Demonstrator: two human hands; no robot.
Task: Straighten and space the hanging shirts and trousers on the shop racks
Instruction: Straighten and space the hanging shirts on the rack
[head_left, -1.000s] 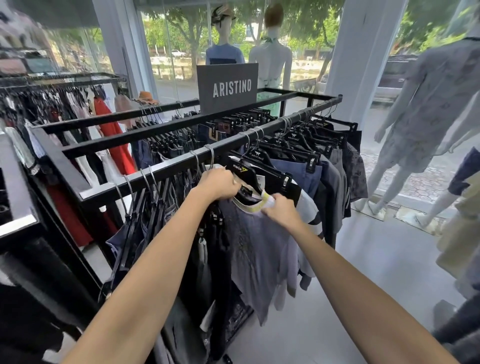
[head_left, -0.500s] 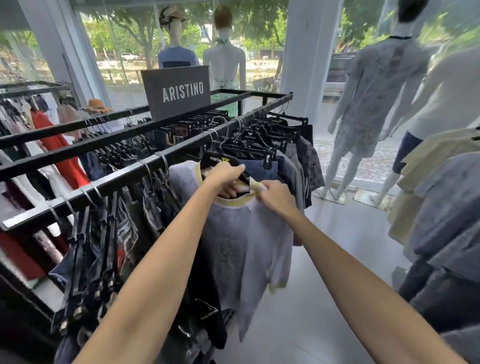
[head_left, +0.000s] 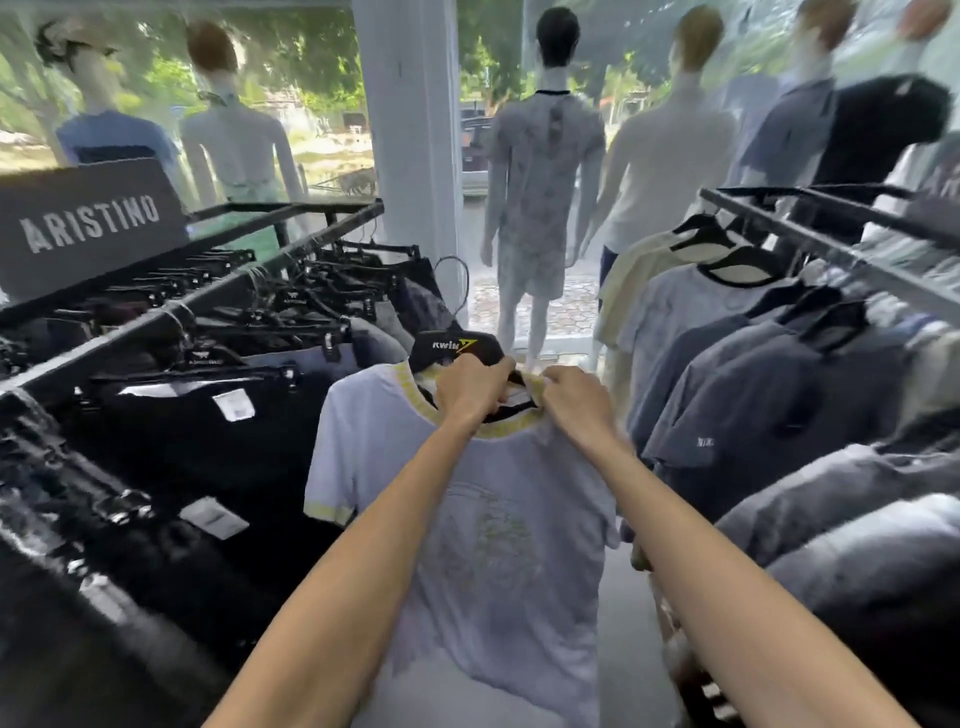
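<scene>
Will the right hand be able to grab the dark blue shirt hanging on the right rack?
Probably not yet. The right hand is busy gripping the white T-shirt at its collar. The dark blue shirt hangs close beside it with nothing between, so letting go should do.

The pale T-shirt (head_left: 467, 545) on its black hanger (head_left: 457, 347) is now off the left rack (head_left: 208, 306), its hook free in the air. The left grip (head_left: 470, 387) and right grip (head_left: 574, 402) hold it in the aisle. A second rack (head_left: 831, 249) of shirts now shows on the right.
</scene>
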